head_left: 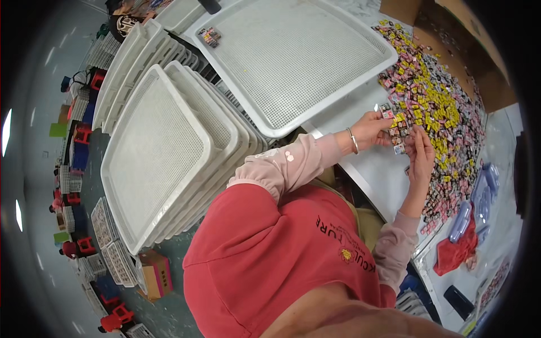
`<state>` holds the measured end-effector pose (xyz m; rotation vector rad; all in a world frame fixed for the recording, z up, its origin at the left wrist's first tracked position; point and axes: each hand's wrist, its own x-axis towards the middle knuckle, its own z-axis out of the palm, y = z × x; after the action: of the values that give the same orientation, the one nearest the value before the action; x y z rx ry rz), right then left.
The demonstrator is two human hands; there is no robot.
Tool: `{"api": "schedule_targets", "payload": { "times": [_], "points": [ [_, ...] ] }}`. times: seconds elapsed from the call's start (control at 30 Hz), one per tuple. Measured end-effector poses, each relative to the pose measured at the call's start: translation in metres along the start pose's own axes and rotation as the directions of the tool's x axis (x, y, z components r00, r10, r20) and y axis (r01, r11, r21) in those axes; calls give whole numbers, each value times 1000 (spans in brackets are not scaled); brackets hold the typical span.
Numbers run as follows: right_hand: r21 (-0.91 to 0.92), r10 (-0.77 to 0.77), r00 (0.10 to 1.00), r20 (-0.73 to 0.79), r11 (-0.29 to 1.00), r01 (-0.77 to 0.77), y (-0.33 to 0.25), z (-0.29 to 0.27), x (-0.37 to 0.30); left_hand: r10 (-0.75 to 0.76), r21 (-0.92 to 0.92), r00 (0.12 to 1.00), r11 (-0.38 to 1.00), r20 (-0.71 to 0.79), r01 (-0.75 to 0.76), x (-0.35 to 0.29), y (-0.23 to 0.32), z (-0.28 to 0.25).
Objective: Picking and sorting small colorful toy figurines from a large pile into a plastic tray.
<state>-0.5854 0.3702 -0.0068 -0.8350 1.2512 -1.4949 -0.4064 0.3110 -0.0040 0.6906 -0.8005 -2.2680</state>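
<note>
My left hand (369,129), with a silver bracelet at the wrist, holds one side of a small block of square, multicoloured pieces (398,132) set close together in rows. Thumb and fingers of my right hand (421,153) pinch the same block at its other side. Both hands are above the white table (360,164), beside a wide heap of tiny yellow, pink and black pieces (439,112). Another small block of pieces (210,37) lies in the corner of a white mesh tray (304,56) at the far side. The print on the pieces is too small to make out.
Stacked white trays (158,152) stand at my left. A cardboard box (468,50) lies open behind the heap. Blue-purple plastic packs (482,197) and a red cloth or bag (452,254) are at the right. A carton (155,274) stands on the floor; other people sit far left.
</note>
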Motion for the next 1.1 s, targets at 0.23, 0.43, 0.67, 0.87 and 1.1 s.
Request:
{"api": "schedule_targets", "payload": {
  "times": [0.23,0.43,0.67,0.87,1.1],
  "points": [
    [54,40,999,-30,998,-39,6,-3,-5,214,-54,970,974,-116,-221,5,92,-58],
    [-18,161,986,34,987,-161,42,5,-19,421,75,845,904,-330,-421,-30,219,-221],
    [-201,194,975,106,965,-170,53,17,-28,337,6,605,876,-721,-481,-73,251,-313],
    [-259,164,982,98,957,-134,58,14,-32,462,253,400,843,-791,-474,-97,298,-355],
    [-177,161,983,-90,969,-175,67,1,-33,416,243,361,866,-835,-437,-42,284,-387]
  ]
}}
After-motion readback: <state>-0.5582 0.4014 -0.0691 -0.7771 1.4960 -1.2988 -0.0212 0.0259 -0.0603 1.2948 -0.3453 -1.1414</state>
